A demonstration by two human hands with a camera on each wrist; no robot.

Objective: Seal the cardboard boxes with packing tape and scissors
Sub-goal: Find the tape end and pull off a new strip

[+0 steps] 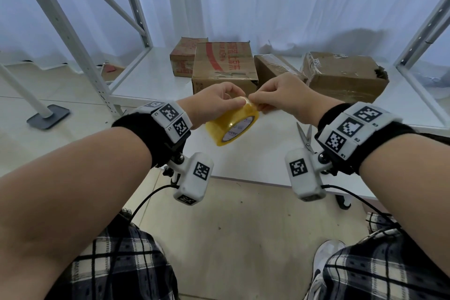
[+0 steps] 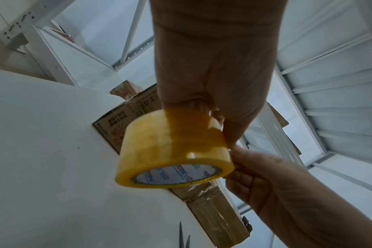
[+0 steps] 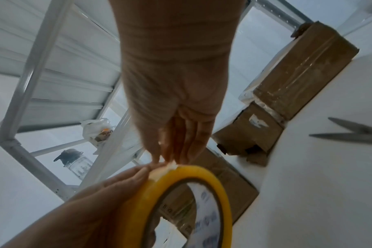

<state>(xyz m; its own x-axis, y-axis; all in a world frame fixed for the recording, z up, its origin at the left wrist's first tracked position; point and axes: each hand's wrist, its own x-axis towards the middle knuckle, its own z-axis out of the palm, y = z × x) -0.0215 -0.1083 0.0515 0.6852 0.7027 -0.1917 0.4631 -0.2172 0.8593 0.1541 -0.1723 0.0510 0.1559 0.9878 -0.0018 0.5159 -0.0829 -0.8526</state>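
Yellow tape roll (image 1: pixel 232 124) held above white table (image 1: pixel 255 163), before cardboard boxes (image 1: pixel 224 66). Left hand (image 1: pixel 209 102) curls round roll's top; right hand (image 1: pixel 285 95) fingertips pinch tape end at rim. Scissors (image 1: pixel 306 137) lie on table, blades parted, beside right wrist

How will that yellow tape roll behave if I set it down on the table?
The tape roll is round, so on its edge it would probably roll across the table. Laid flat, it should stay put. Its smooth, glossy surface may feel slippery.
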